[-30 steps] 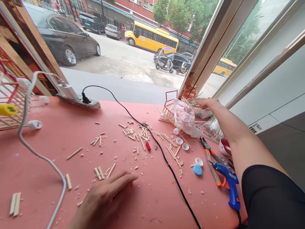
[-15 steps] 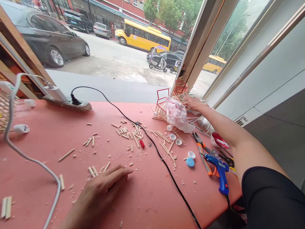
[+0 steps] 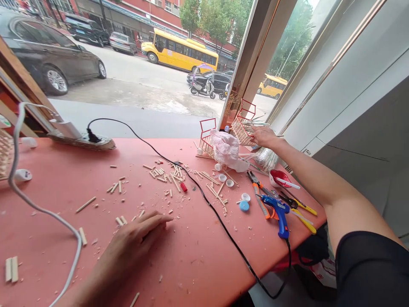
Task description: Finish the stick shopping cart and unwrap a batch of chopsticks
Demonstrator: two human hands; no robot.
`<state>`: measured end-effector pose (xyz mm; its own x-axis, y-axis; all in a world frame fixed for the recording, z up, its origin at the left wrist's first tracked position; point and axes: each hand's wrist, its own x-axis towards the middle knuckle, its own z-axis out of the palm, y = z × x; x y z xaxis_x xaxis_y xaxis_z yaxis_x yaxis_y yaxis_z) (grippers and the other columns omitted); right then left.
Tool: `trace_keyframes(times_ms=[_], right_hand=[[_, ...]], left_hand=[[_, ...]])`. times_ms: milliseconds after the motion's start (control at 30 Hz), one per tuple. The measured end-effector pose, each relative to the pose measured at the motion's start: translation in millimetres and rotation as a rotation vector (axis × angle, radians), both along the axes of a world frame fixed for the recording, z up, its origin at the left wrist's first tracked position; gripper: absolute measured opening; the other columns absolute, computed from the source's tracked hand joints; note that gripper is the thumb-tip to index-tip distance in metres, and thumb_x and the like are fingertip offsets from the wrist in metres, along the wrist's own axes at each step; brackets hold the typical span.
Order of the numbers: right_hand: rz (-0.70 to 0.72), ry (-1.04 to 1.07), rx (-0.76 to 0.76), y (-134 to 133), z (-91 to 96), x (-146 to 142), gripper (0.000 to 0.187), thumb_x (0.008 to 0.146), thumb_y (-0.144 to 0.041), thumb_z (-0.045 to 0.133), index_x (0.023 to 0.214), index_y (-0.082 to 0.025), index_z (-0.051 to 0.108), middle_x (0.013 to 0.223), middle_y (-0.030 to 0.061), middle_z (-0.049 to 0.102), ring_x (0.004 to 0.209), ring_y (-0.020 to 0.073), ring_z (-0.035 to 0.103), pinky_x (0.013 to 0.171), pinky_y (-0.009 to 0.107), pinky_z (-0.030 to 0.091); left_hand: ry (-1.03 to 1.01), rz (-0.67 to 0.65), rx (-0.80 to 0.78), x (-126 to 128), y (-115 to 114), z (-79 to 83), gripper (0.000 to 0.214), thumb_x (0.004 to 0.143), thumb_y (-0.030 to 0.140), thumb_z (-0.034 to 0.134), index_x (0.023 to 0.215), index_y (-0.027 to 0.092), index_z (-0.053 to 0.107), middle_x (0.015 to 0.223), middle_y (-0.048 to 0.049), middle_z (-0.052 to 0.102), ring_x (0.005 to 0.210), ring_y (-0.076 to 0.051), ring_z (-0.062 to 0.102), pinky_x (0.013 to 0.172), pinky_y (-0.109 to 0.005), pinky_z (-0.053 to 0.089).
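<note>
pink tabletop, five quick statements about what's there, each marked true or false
1. The right grip is at the pale wooden-stick frame with a red handle. True.
2. The blue plastic glue gun lies on the pink tabletop. True.
3. In the picture, the glue gun is left of the round blue cap. False: it is to its right.
4. The left grip holds the small red piece. False: the two are apart.
5. A white stick rests in the red-lined white cup. True.

Small craft workspace facing a street (image 3: 128, 74) — indicated by cut wooden sticks (image 3: 86, 204) strewn over a pink tabletop (image 3: 198, 264), a glue gun (image 3: 281, 218) and pliers (image 3: 257, 190) at right, and a yellow bus (image 3: 183, 50) far outside.
</note>
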<state>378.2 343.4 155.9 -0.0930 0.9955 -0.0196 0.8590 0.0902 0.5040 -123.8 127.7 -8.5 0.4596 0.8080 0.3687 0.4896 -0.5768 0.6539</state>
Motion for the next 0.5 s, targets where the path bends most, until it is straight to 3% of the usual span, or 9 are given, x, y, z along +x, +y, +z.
trace_keyframes(times_ms=[200, 400, 500], right_hand=[[0.027, -0.012, -0.075, -20, -11.3, -10, 0.036, 0.103, -0.032, 0.059, 0.130, -0.023, 0.082, 0.176, 0.0118, 0.046, 0.152, 0.0394, 0.053, 0.116, 0.051, 0.052], [0.166, 0.001, -0.168, -31, -16.4, -15, 0.035, 0.101, -0.021, 0.058, 0.127, -0.025, 0.083, 0.175, 0.0053, 0.050, 0.153, 0.0295, 0.054, 0.120, 0.043, 0.048], [0.219, 0.011, -0.166, -31, -22.6, -16, 0.034, 0.100, -0.020, 0.059, 0.123, -0.021, 0.083, 0.171, 0.0084, 0.054, 0.152, 0.0291, 0.056, 0.120, 0.042, 0.049]], left_hand=[[0.021, 0.005, 0.021, 0, -1, -2.6, 0.034, 0.105, 0.040, 0.053, 0.102, 0.027, 0.084, 0.103, -0.0027, 0.086, 0.085, -0.018, 0.082, 0.073, -0.020, 0.059], [0.002, -0.016, 0.010, 1, -1, -3.1, 0.034, 0.106, 0.039, 0.053, 0.102, 0.027, 0.084, 0.105, -0.0030, 0.086, 0.089, -0.018, 0.083, 0.075, -0.020, 0.059], [0.006, -0.019, 0.008, 1, 0, -2.7, 0.033, 0.105, 0.038, 0.053, 0.101, 0.027, 0.084, 0.104, -0.0023, 0.085, 0.087, -0.018, 0.082, 0.074, -0.020, 0.059]])
